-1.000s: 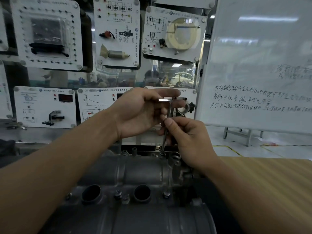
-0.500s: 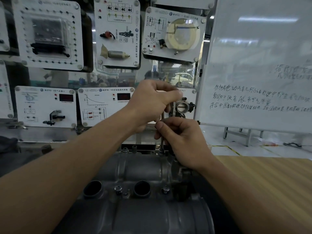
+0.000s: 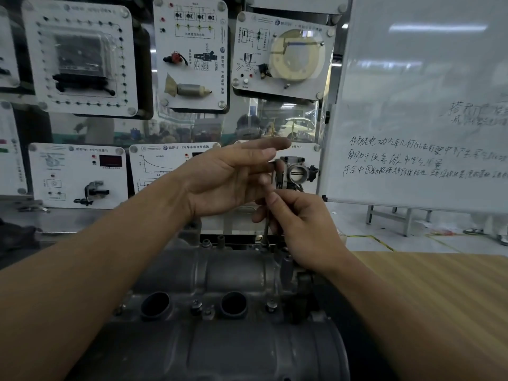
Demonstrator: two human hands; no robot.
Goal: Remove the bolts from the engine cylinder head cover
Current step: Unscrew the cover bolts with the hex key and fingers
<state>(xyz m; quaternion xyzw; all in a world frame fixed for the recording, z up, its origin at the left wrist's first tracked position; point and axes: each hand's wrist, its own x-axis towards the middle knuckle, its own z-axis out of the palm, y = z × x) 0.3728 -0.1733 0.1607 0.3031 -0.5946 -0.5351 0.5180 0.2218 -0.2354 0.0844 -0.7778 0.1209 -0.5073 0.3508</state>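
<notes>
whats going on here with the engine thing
A person is working on a bolt at the far edge of the engine cylinder head cover. Their right hand pinches the upright shaft of an L-shaped hex key, whose tip sits on that bolt. The left hand is open near the key's top, fingers straight. A near-edge bolt is still in the cover.

— Where is there room beside the cover [image 3: 220,270]?
— On its right, over the wooden table [image 3: 439,312].
— What stands in the way?
— Both forearms [image 3: 96,270] cross above it. The right hand [image 3: 305,232] and upright tool [image 3: 266,229] crowd its far edge, display panels [image 3: 79,171] just behind.
</notes>
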